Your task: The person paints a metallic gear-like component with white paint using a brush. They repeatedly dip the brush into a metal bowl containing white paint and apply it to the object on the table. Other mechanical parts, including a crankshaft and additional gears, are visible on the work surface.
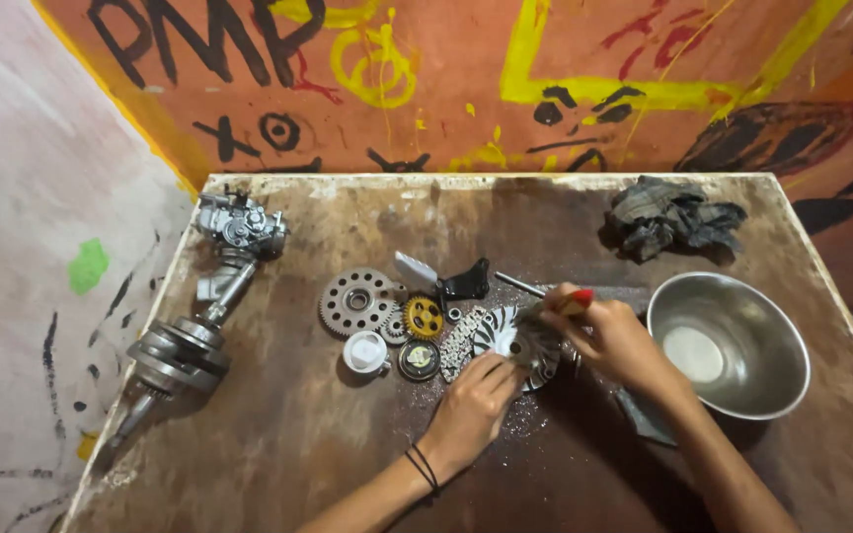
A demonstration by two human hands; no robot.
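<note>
A round finned metal disc [517, 341] lies flat on the brown wooden table [278, 444]. My left hand [473, 407] rests on its near edge, fingers pressing it down. My right hand [612, 341] is closed around a small brush with a red handle [570, 301], whose tip touches the top of the disc. A dark band circles my left wrist.
Left of the disc lie a large toothed gear [355, 301], a small yellow gear [424, 317], a white cap [364, 351] and a chain [458, 343]. A crankshaft [182, 347] and carburetor [241, 227] sit far left. A steel bowl [728, 343] stands right, a dark rag [673, 217] behind it.
</note>
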